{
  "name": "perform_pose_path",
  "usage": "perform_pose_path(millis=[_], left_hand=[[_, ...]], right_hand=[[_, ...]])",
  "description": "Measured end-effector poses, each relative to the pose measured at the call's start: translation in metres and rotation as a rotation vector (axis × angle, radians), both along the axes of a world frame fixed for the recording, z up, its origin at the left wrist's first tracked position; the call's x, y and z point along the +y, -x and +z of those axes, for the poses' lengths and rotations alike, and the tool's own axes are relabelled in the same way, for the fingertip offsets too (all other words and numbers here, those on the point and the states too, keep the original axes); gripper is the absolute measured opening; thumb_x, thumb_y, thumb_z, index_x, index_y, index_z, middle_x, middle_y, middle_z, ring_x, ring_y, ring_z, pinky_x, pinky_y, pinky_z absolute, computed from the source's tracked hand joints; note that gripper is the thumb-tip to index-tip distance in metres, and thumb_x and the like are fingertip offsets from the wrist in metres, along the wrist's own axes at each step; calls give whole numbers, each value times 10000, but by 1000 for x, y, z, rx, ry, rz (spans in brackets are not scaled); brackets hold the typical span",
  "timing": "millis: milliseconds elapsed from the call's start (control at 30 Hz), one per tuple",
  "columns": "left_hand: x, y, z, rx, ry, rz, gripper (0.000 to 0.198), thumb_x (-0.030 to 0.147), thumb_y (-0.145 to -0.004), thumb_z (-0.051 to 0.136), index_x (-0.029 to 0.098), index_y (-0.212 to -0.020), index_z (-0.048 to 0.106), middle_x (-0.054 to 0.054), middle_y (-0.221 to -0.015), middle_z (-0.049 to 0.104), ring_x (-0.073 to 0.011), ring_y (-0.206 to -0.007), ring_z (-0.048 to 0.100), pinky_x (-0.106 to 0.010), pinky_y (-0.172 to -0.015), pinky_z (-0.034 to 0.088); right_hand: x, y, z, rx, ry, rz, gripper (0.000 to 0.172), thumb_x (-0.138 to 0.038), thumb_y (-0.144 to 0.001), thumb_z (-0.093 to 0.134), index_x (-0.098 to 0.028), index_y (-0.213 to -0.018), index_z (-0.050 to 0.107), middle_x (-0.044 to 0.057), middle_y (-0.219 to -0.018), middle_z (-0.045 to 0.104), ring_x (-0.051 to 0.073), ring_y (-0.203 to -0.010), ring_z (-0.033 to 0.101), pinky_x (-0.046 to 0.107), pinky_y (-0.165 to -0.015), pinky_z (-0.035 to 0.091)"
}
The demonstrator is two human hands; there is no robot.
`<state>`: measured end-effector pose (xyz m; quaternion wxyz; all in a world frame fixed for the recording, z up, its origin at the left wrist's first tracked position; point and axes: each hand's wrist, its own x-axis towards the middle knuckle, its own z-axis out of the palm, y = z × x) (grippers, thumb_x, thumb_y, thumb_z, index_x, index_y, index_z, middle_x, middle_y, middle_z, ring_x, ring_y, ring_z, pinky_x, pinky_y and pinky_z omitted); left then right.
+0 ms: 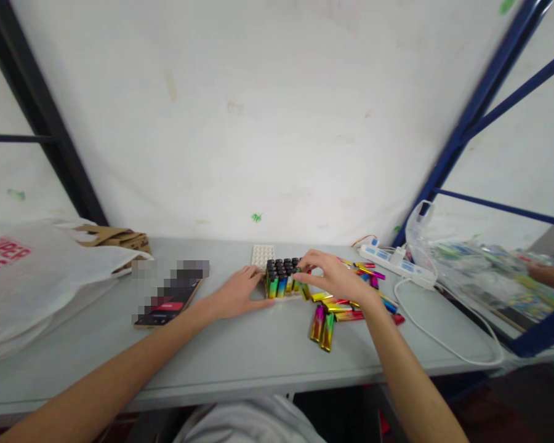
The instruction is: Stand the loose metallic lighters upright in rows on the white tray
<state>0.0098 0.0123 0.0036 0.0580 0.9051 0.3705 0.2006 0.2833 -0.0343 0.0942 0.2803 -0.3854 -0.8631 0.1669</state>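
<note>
A small tray (pixel 284 298) stands on the table, holding several upright lighters (pixel 281 271) with black tops and shiny multicoloured bodies. My left hand (pixel 240 291) braces the tray's left end, thumb along the front and fingers at the back corner. With bent fingers, my right hand (pixel 330 274) pinches a gold-green lighter (pixel 305 291) at the tray's right end. Whether that lighter is inside the tray or just beside it cannot be made out. Loose lighters (pixel 337 307) in gold, red, purple and green lie in a pile under and around my right forearm.
A white grid-like piece (pixel 263 254) lies behind the tray. On the left are a phone (pixel 170 301), partly pixelated, and a white plastic bag (pixel 50 277). A power strip (pixel 397 266) with a white cable is on the right. Another person's hand (pixel 551 277) shows beyond the blue frame.
</note>
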Motion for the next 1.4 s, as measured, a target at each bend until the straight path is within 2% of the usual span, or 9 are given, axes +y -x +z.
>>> perform_pose_path(millis=[233, 500, 600, 800, 1000, 1133, 1200, 1300, 1400], left_hand=[[0, 0, -1, 22, 3, 14, 617, 673, -893, 602, 174, -1255, 614, -144, -1252, 624, -324, -1166, 571, -451, -1030, 454], [0, 0, 0, 22, -5, 5, 621, 697, -899, 575, 185, -1249, 615, -137, -1262, 626, -321, -1173, 571, -436, -1017, 449], [0, 0, 0, 14, -9, -1, 631, 711, -900, 560, 180, -1237, 619, -137, -1239, 634, -316, -1155, 574, -437, -1016, 448], [1, 0, 0, 36, -19, 5, 645, 709, -898, 567, 169, -1248, 609, -140, -1228, 633, -313, -1146, 573, -435, -1020, 448], [0, -1, 2, 41, 0, 8, 623, 681, -906, 575, 175, -1267, 609, -145, -1265, 620, -318, -1178, 567, -442, -1037, 449], [1, 0, 2, 29, -3, 20, 634, 691, -897, 579, 162, -1245, 625, -149, -1243, 633, -320, -1157, 582, -442, -1027, 461], [1, 0, 1, 37, -9, 23, 638, 698, -898, 572, 165, -1246, 624, -146, -1239, 633, -315, -1153, 584, -434, -1026, 462], [2, 0, 0, 35, -14, 24, 633, 709, -892, 573, 172, -1220, 635, -140, -1222, 636, -309, -1134, 591, -426, -1016, 467], [2, 0, 0, 17, -7, 18, 637, 719, -881, 579, 172, -1200, 648, -137, -1215, 641, -311, -1136, 593, -428, -1018, 467]], right_hand=[[14, 7, -15, -113, 39, -49, 277, -435, -970, 615, -194, -885, 721, 22, -710, 721, 159, -610, 603, 251, -602, 398], [9, 10, -18, -106, 168, 29, 292, -443, -984, 580, -192, -923, 718, 54, -807, 784, 192, -667, 714, 254, -618, 481], [11, 9, -19, -109, 149, -5, 303, -441, -994, 568, -191, -890, 702, 61, -803, 788, 193, -690, 730, 256, -642, 507], [12, 10, -22, -107, 293, -34, 295, -424, -1006, 548, -180, -909, 681, 67, -799, 790, 196, -691, 753, 253, -618, 537], [-1, 18, -11, -331, 125, -263, 431, -503, -946, 631, -197, -651, 702, 29, -503, 660, 181, -489, 630, 279, -611, 458], [6, -8, -4, -254, 105, -298, 452, -542, -973, 568, -184, -776, 762, -2, -463, 618, 161, -441, 572, 268, -578, 412], [14, -29, -3, -194, 17, -410, 563, -596, -997, 484, -178, -746, 767, 3, -432, 578, 169, -448, 566, 277, -599, 409], [30, -58, -7, -138, -105, -721, 760, -697, -997, 342, -187, -568, 707, 72, -476, 607, 208, -510, 605, 311, -631, 418], [47, -77, -22, -142, -194, -913, 795, -667, -1024, 254, -185, -606, 729, 142, -620, 697, 266, -698, 689, 340, -727, 454]])
